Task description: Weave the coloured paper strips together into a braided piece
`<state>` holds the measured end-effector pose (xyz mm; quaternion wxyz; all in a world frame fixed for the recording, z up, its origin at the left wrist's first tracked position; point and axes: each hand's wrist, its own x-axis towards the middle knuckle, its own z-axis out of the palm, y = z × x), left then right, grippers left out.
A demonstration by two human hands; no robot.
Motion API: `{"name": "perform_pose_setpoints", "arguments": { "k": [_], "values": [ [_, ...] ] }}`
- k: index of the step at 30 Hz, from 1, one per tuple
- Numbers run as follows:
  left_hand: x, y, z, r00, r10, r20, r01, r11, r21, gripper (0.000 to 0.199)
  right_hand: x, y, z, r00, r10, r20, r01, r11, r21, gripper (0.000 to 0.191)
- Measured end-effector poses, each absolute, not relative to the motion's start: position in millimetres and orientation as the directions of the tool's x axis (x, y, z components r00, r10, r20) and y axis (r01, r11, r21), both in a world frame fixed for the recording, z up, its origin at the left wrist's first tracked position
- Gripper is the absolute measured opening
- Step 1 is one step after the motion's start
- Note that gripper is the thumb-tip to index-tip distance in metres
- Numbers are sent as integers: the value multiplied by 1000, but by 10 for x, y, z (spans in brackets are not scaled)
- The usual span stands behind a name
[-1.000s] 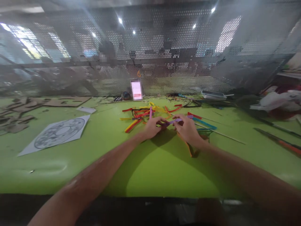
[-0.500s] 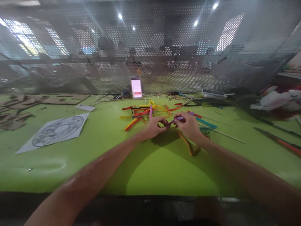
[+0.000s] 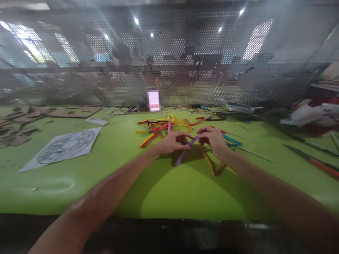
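Note:
A purple strip [image 3: 180,158] slants between my two hands above the green table. My left hand [image 3: 173,142] pinches it near its middle, and its lower end sticks out toward me. Its upper end is gripped by the fingertips of my right hand [image 3: 212,139]. Beyond my left hand lies a pile of coloured strips, among them a red and yellow strip [image 3: 149,139] and a pink-purple strip [image 3: 169,126]. An orange strip [image 3: 209,163], bent at one end, lies below my right hand. Teal strips [image 3: 233,141] lie just right of that hand.
A paper with a printed ring pattern [image 3: 62,146] lies at left, before cut cardboard pieces [image 3: 71,112]. A lit phone [image 3: 154,100] stands against the perforated metal screen [image 3: 185,77]. At right are a thin stick [image 3: 255,154], an orange-handled tool [image 3: 321,165] and a white tray [image 3: 239,106].
The purple strip's free end now points down toward me past my left fingers; before, an end stuck out beyond my right hand. Both hands stay nearly in place.

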<state>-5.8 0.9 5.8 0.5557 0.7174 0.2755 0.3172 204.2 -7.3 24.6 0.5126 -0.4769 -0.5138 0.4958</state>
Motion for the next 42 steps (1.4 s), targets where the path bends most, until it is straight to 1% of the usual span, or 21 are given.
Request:
{"name": "perform_pose_setpoints", "arguments": {
  "k": [6, 10, 14, 20, 27, 30, 34, 42],
  "values": [
    [-53, -14, 65, 651, 746, 141, 39, -218, 975, 54, 2055, -52, 252, 0, 997, 72, 12, 72, -997, 13],
    [-56, -15, 48, 647, 754, 113, 76, -211, 975, 44, 2080, -35, 264, 6, 998, 67, 7, 67, -998, 12],
    [-61, -13, 39, 650, 747, 136, 78, -243, 967, 33, 2106, -26, 278, 9, 998, 59, 18, 59, -998, 13],
    [-52, -11, 55, 636, 760, 135, 80, -239, 968, 28, 2176, 38, 297, -14, 999, 49, 42, 49, -998, 11],
    [-31, -24, 74, 577, 810, 103, 165, -238, 957, 22, 2220, 67, 309, -70, 993, 90, 44, 93, -995, 12],
    [-35, -1, 15, 566, 820, 85, 192, -232, 954, 21, 2198, 44, 291, -101, 985, 142, 95, 151, -984, 15],
    [-25, 13, -42, 565, 820, 91, 184, -232, 955, 17, 2167, 26, 256, -129, 967, 220, 192, 242, -951, 13],
    [13, -38, -10, 563, 821, 96, 184, -238, 954, 11, 2161, 60, 199, -155, 951, 266, 285, 301, -910, 9]
  ]
}}
